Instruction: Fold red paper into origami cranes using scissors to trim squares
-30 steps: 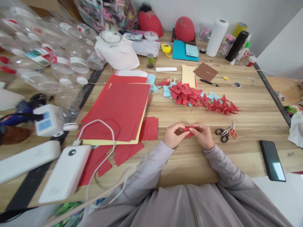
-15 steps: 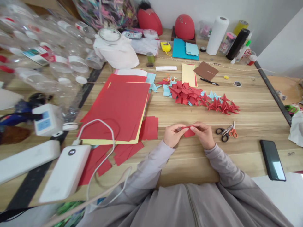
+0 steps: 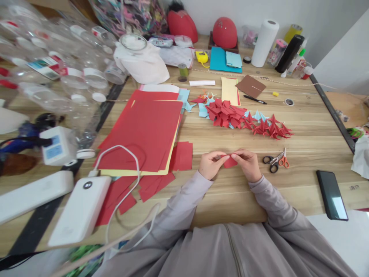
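Note:
A small piece of red paper (image 3: 230, 163) is pinched between my two hands, its upper edge folded over. My left hand (image 3: 211, 164) grips the left end with thumb and fingers, and my right hand (image 3: 247, 165) grips the right end the same way. Both thumbs meet near the middle of the edge. Just right of my right hand lie two pairs of scissors (image 3: 276, 159), one black-handled and one orange-handled. Beyond my hands is a heap of folded red paper pieces (image 3: 227, 114) with some light-blue ones among them.
Large red sheets (image 3: 150, 130) are stacked to the left, with cut red pieces (image 3: 183, 156) beside them. A white power bank (image 3: 79, 211) with a cable stands at front left, near many plastic bottles (image 3: 69, 77). A phone (image 3: 332, 195) lies at right, a pen (image 3: 255, 99) behind.

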